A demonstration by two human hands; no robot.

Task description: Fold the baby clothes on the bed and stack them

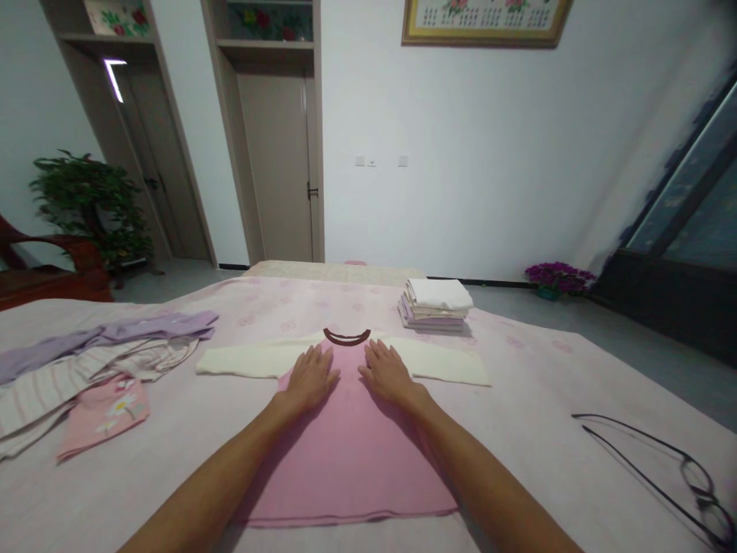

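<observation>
A pink T-shirt (345,453) with cream sleeves and a dark collar lies spread flat on the bed (518,369). My left hand (311,376) rests palm down on its upper chest, fingers stretched out. My right hand (387,372) lies flat beside it, a little to the right, fingers also stretched out. Both hands sit just below the collar and hold nothing.
A pile of unfolded clothes (86,369) lies at the left. A stack of folded clothes (434,305) sits beyond the shirt on the right. Eyeglasses (679,468) lie at the bed's right edge. Doors, a plant (92,200) and a wooden chair stand behind.
</observation>
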